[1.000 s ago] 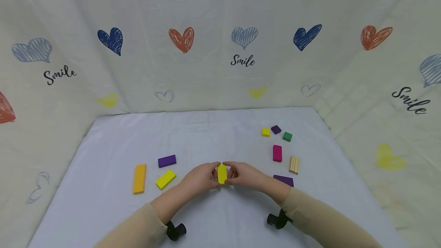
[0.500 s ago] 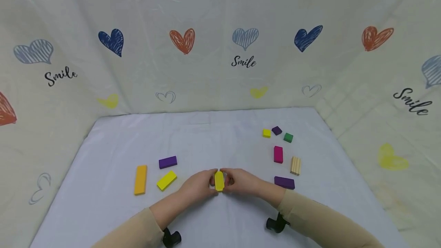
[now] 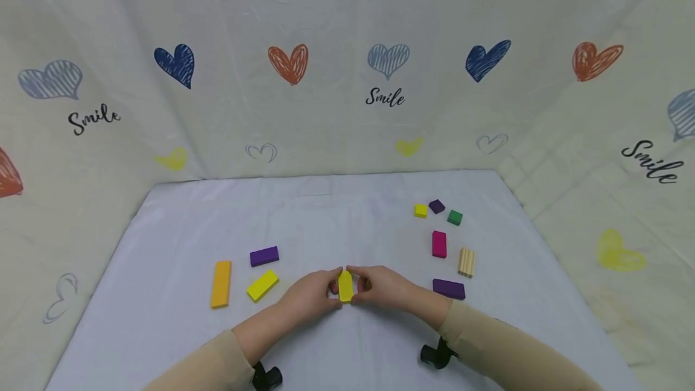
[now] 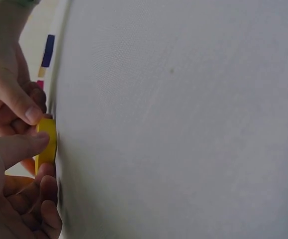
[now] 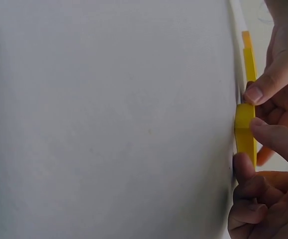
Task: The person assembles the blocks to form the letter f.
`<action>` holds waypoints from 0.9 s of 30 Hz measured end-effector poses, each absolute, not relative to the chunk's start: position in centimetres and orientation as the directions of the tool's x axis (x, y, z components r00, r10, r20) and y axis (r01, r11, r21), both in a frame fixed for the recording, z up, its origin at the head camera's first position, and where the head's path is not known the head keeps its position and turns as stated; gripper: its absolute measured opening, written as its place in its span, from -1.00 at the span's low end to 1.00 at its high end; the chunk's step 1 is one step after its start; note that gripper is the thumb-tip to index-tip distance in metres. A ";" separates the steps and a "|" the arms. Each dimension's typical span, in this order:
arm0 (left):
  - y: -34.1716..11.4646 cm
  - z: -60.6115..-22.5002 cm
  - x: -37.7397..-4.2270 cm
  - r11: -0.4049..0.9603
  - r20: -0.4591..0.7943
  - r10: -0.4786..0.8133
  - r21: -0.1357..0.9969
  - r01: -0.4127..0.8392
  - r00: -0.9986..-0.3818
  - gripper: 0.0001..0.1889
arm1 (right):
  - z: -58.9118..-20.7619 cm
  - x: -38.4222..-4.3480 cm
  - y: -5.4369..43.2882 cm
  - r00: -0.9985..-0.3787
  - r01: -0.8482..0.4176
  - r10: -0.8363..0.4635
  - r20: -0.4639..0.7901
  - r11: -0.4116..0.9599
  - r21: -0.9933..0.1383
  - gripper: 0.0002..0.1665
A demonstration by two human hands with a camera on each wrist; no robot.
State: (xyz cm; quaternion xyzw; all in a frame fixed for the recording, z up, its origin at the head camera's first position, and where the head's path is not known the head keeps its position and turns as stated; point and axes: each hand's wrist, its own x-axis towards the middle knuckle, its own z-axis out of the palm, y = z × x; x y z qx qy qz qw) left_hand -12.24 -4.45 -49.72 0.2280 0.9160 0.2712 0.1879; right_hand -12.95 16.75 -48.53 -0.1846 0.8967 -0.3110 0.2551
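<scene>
At the table's middle, a yellow block [image 3: 345, 287] with angled corners at its far end stands between both hands. My left hand [image 3: 311, 296] pinches it from the left, thumb at the near end and forefinger at the far end. From the right, my right hand [image 3: 382, 286] holds it in the same way. The left wrist view shows the yellow block [image 4: 47, 142] with a thumb across it, close to the cloth. In the right wrist view the yellow block [image 5: 244, 119] shows a bent edge, and parts of it are hidden by fingers.
To the left lie an orange block [image 3: 220, 284], a purple block [image 3: 264, 256] and another yellow block [image 3: 263, 285]. On the right are a dark purple block [image 3: 448, 288], a ridged wooden block [image 3: 466, 262], a magenta block [image 3: 439, 244] and small cubes, one green [image 3: 455, 217].
Both hands have come a little nearer and slightly left with the yellow block over the first half second. Since then they have stayed almost still.
</scene>
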 end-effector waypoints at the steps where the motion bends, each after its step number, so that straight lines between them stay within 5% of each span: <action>1: -4.5 -49.7 -12.2 0.749 -0.221 0.521 0.582 0.317 -0.825 -0.24 | -48.6 -13.0 16.8 -0.802 -0.176 -0.491 -0.340 0.739 -0.651 -0.16; 27: -5.3 -48.5 -12.1 0.747 -0.192 0.483 0.599 0.288 -0.854 -0.25 | -48.6 -13.0 17.1 -0.805 -0.201 -0.491 -0.333 0.754 -0.625 -0.16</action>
